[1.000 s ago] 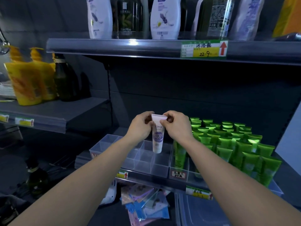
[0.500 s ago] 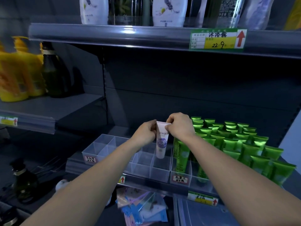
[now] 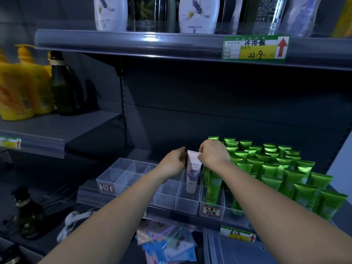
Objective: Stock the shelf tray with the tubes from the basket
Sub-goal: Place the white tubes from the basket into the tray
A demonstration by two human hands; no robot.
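A white tube with a purple label (image 3: 192,173) stands upright, cap down, in a front compartment of the clear divided shelf tray (image 3: 122,182). My left hand (image 3: 172,163) pinches the left corner of its flat top end. At the right corner, my right hand (image 3: 214,154) pinches the same end. The tube's lower end sits inside the compartment next to the green tubes (image 3: 211,182). The basket is out of view.
Many green tubes (image 3: 276,168) fill the trays to the right. Bottles (image 3: 64,86) and yellow pouches (image 3: 21,86) stand on the left shelf. White pouches (image 3: 197,14) line the shelf above. Plastic packets (image 3: 167,244) lie below the tray.
Both hands have carried the white tube forward and down, from above the tray into the front compartment beside the green tubes. The view has shifted closer to the shelf.
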